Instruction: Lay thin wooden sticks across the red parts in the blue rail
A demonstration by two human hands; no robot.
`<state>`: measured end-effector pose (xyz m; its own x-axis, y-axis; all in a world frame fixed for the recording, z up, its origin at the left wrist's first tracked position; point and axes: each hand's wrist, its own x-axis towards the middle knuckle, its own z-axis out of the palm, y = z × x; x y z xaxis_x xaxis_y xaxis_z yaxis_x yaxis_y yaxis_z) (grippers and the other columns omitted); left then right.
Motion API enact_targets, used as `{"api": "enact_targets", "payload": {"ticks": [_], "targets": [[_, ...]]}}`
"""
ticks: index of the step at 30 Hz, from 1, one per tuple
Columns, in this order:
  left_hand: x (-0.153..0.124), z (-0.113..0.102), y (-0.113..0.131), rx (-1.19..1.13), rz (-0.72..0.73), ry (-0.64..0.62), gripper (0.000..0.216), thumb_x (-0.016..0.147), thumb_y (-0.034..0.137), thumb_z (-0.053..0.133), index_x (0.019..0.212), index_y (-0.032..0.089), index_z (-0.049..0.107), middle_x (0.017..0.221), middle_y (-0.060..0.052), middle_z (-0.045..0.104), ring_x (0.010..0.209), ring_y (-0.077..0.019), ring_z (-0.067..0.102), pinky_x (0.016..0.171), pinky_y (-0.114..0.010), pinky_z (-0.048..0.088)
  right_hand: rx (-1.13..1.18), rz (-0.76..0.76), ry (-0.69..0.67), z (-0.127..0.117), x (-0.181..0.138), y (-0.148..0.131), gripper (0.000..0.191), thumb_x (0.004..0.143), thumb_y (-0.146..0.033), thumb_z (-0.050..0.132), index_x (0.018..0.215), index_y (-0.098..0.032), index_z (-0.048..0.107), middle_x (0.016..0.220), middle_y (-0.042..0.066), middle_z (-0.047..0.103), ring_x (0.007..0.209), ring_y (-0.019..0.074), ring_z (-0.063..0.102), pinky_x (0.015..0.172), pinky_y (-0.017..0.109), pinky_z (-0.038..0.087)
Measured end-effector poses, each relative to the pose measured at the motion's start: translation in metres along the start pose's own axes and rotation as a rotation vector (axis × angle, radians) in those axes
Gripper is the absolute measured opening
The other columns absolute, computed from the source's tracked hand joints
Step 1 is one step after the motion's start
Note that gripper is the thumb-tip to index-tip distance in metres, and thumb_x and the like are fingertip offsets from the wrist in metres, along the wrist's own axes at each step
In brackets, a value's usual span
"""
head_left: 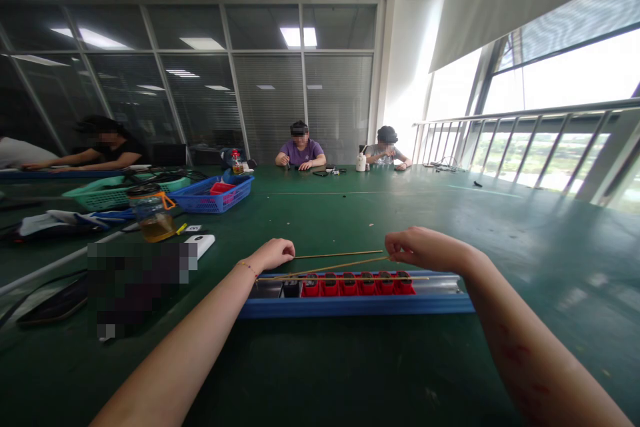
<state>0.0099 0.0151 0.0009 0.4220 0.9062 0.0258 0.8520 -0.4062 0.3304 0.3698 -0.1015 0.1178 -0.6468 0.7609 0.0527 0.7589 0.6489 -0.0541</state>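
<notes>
Blue tray (360,307), lower centre of frame, carries red holders (349,289) beneath a front rod (350,279). Right hand (406,245), right of centre: fingers pinched on a slanting rod's (345,265) end. Left hand (274,255), mid-frame: fingertips closed on a rear rod's (340,254) end. Blue basket (210,203) beyond, left of centre.

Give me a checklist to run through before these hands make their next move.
1. Right hand pinching the slanting stick: ok, at its right end.
2. Left hand's grip on the rear stick: cannot tell; the hand is at its left end.
3. Slanting stick separate from the front stick: not ok; they overlap toward the left in this view.
4. Red holders inside the blue tray: ok, six in a row.
5. Jar apart from the tray: ok.
</notes>
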Motion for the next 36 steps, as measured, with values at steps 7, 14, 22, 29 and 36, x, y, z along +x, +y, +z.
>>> {"api": "enact_targets", "payload": {"ticks": [7, 14, 22, 29, 36], "targets": [[-0.001, -0.001, 0.001, -0.006, -0.002, -0.002, 0.022, 0.073, 0.036, 0.050, 0.082, 0.021, 0.063, 0.085, -0.002, 0.066, 0.078, -0.0160, 0.060, 0.066, -0.022, 0.043, 0.061, 0.079, 0.014, 0.003, 0.000, 0.023, 0.013, 0.081, -0.027, 0.046, 0.082, -0.020, 0.057, 0.074, 0.000, 0.064, 0.063, 0.0133, 0.056, 0.053, 0.021, 0.035], [-0.001, -0.001, 0.001, -0.024, -0.004, -0.009, 0.022, 0.073, 0.035, 0.050, 0.083, 0.021, 0.064, 0.087, -0.001, 0.067, 0.080, -0.0160, 0.060, 0.069, -0.022, 0.044, 0.037, 0.153, -0.114, 0.031, 0.020, 0.044, 0.013, 0.079, -0.021, 0.046, 0.079, -0.019, 0.059, 0.076, 0.001, 0.067, 0.067, 0.0135, 0.059, 0.058, 0.021, 0.038], [-0.003, -0.003, 0.006, -0.013, -0.027, -0.003, 0.042, 0.079, 0.054, 0.039, 0.081, 0.020, 0.065, 0.077, -0.002, 0.067, 0.068, -0.0158, 0.059, 0.059, -0.023, 0.039, -0.010, 0.149, -0.251, 0.054, 0.051, 0.043, 0.014, 0.071, -0.015, 0.052, 0.083, -0.017, 0.060, 0.080, 0.003, 0.067, 0.071, 0.0147, 0.060, 0.055, 0.020, 0.037], [-0.007, -0.007, 0.012, -0.037, -0.006, -0.002, 0.049, 0.069, 0.065, 0.046, 0.079, 0.020, 0.064, 0.079, -0.002, 0.067, 0.070, -0.0161, 0.059, 0.058, -0.022, 0.038, -0.053, 0.067, -0.344, 0.064, 0.084, 0.043, 0.025, 0.070, -0.007, 0.048, 0.086, -0.017, 0.064, 0.081, 0.003, 0.068, 0.073, 0.0157, 0.061, 0.059, 0.023, 0.039], [-0.004, -0.005, 0.009, -0.009, 0.020, -0.022, 0.036, 0.066, 0.054, 0.058, 0.081, 0.021, 0.064, 0.084, -0.001, 0.066, 0.076, -0.0164, 0.059, 0.060, -0.021, 0.041, -0.091, 0.006, -0.351, 0.072, 0.107, 0.030, 0.027, 0.073, -0.012, 0.050, 0.090, -0.023, 0.068, 0.095, 0.004, 0.067, 0.087, 0.0201, 0.060, 0.067, 0.028, 0.041]]}}
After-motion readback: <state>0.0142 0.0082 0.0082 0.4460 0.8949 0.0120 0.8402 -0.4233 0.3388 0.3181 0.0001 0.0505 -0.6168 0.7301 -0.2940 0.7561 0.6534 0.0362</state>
